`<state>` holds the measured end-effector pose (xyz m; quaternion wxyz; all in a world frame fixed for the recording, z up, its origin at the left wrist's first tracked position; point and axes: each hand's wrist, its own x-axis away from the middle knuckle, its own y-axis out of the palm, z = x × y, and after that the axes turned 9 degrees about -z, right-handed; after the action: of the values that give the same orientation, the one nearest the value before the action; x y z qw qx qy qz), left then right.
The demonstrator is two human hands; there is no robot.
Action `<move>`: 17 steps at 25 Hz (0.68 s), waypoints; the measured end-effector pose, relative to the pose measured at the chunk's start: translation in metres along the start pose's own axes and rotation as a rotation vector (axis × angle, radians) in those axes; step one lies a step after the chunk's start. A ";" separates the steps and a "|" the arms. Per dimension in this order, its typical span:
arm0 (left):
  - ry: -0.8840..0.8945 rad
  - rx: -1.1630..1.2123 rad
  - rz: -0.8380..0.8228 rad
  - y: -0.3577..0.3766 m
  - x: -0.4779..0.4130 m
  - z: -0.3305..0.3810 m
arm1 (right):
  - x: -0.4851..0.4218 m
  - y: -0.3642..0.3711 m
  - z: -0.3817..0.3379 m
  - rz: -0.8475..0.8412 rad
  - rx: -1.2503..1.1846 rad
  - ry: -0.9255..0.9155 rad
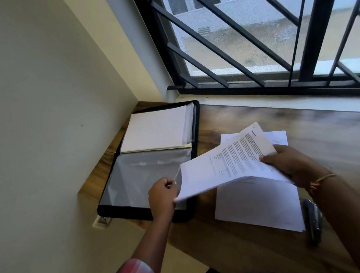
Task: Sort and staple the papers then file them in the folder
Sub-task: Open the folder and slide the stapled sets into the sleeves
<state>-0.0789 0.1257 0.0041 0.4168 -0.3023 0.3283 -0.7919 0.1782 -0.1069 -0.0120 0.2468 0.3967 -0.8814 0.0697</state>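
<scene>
Plain cream wall point(27, 108) on the left, turning at a corner into the pale reveal of a window point(252, 28). Black frame, black slanted bars point(221, 49) across the glass, fine mesh behind. Outside, blurred: a white building point(250, 6) with dark openings, sandy ground below. White sill point(293, 104) under the frame. Dark wooden desk point(319, 135) set into the corner, against wall and sill, glossy with daylight. White socket point(101, 221) low on the wall, just below the desk edge.

Barred window point(252, 28), wall socket point(102, 221)
</scene>
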 end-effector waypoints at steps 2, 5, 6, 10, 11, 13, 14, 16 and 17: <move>0.015 0.006 0.009 0.000 0.009 -0.004 | -0.006 0.010 0.005 0.014 0.000 -0.054; 0.046 -0.016 0.063 0.001 0.024 -0.013 | -0.010 0.017 0.012 0.063 0.016 -0.124; 0.035 0.008 0.075 0.002 0.028 -0.017 | -0.010 0.018 0.014 0.082 0.004 -0.139; -0.042 0.078 0.058 0.007 0.035 -0.031 | -0.009 0.023 0.018 0.145 -0.014 -0.137; -0.041 0.067 0.046 0.009 0.035 -0.031 | -0.008 0.024 0.018 0.144 -0.012 -0.131; -0.010 0.037 0.004 0.011 0.036 -0.026 | -0.009 0.027 0.017 0.143 -0.007 -0.122; 0.022 0.020 -0.027 0.014 0.036 -0.025 | -0.009 0.027 0.016 0.144 -0.007 -0.120; 0.089 -0.013 -0.054 0.019 0.035 -0.026 | -0.010 0.027 0.014 0.130 -0.012 -0.118; 0.104 -0.028 -0.047 0.020 0.034 -0.028 | -0.011 0.027 0.013 0.120 -0.015 -0.118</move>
<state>-0.1061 0.0953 -0.0214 0.3761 -0.2743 0.3534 -0.8114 0.1600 -0.0856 -0.0264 0.1928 0.3448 -0.9170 0.0544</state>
